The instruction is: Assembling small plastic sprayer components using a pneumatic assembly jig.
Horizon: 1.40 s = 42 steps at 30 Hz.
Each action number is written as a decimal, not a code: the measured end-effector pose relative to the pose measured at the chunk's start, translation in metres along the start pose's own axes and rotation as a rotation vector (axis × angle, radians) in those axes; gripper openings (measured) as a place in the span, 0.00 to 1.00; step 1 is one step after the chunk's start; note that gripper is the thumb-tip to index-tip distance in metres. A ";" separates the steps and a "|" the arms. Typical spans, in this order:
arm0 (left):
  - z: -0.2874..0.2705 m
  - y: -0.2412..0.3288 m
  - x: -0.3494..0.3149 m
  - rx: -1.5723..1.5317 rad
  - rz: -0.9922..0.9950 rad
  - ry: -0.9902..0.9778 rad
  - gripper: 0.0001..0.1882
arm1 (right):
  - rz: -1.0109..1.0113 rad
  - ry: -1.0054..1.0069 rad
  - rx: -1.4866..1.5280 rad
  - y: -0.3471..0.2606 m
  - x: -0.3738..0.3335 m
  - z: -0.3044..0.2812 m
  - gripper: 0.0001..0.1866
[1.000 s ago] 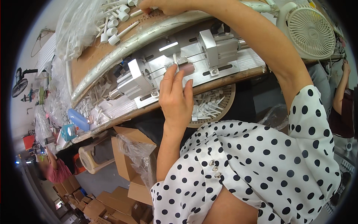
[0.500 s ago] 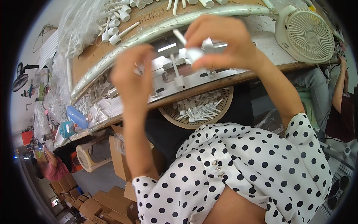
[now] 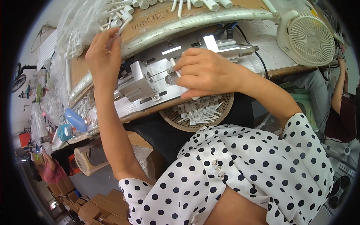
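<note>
My left hand (image 3: 103, 50) is raised at the board's left side. Its thumb and fingers pinch the stem of a white stemmed cap (image 3: 123, 25) beside the heap. Over the middle of a metal clamping jig (image 3: 141, 83), my right hand (image 3: 204, 73) has curled fingers around another white piece, whose stem (image 3: 173, 63) sticks out past the fingertips. The rest of that piece is hidden by the hand. Just below the fingertips is a shiny round part (image 3: 171, 78) of the jig. A second metal block (image 3: 221, 47) of the jig stands beyond my right wrist.
Many white stemmed caps (image 3: 142, 3) lie on the brown board (image 3: 155, 22), edged by a plastic-wrapped rim. Below the bench edge, a tan basket (image 3: 168, 120) holds more pieces. A white fan (image 3: 309, 37) stands at right. Cartons (image 3: 92, 208) and other people are around.
My left hand has moved left and up, from the jig to the heap of white pieces. My right hand has come down and left onto the middle of the jig.
</note>
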<state>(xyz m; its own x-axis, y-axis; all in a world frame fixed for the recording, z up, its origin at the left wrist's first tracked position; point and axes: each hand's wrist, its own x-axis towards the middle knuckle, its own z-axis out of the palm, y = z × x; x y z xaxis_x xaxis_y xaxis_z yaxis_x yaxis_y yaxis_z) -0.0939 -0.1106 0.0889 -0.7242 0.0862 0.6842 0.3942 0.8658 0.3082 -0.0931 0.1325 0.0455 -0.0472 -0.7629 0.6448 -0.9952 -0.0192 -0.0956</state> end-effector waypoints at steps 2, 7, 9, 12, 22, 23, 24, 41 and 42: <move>-0.002 0.011 -0.007 -0.071 -0.060 0.054 0.09 | -0.022 0.068 0.075 -0.001 -0.002 -0.004 0.14; 0.003 0.034 -0.022 -0.492 -0.307 0.201 0.10 | -0.018 0.073 -0.003 0.002 -0.004 0.007 0.14; 0.007 0.044 -0.028 -0.685 -0.343 0.241 0.13 | -0.007 0.026 -0.078 0.003 -0.007 0.014 0.13; 0.008 0.055 -0.040 -0.714 -0.412 0.211 0.15 | 0.012 -0.010 -0.173 0.002 -0.009 0.019 0.11; 0.010 0.080 -0.096 -0.860 -0.622 0.148 0.10 | 0.200 -0.103 -0.008 0.016 0.016 -0.012 0.11; 0.013 0.084 -0.100 -0.854 -0.579 0.132 0.11 | 0.254 -0.061 -0.071 0.027 0.023 -0.023 0.06; 0.011 0.087 -0.106 -0.835 -0.543 0.119 0.12 | 0.271 -0.100 -0.176 0.045 0.034 -0.032 0.07; 0.051 0.116 -0.106 -0.033 -0.117 -0.192 0.17 | 0.846 0.190 0.646 0.031 0.039 -0.068 0.10; 0.050 0.116 -0.102 -0.026 -0.110 -0.189 0.17 | 0.843 0.220 0.743 0.026 0.026 -0.062 0.12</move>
<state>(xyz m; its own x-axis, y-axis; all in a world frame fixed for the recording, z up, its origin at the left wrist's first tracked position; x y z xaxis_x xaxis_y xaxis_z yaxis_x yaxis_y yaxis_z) -0.0028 0.0054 0.0218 -0.8558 0.0842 0.5103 0.3190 0.8625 0.3927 -0.1252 0.1528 0.1069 -0.7620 -0.5864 0.2746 -0.3472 0.0120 -0.9377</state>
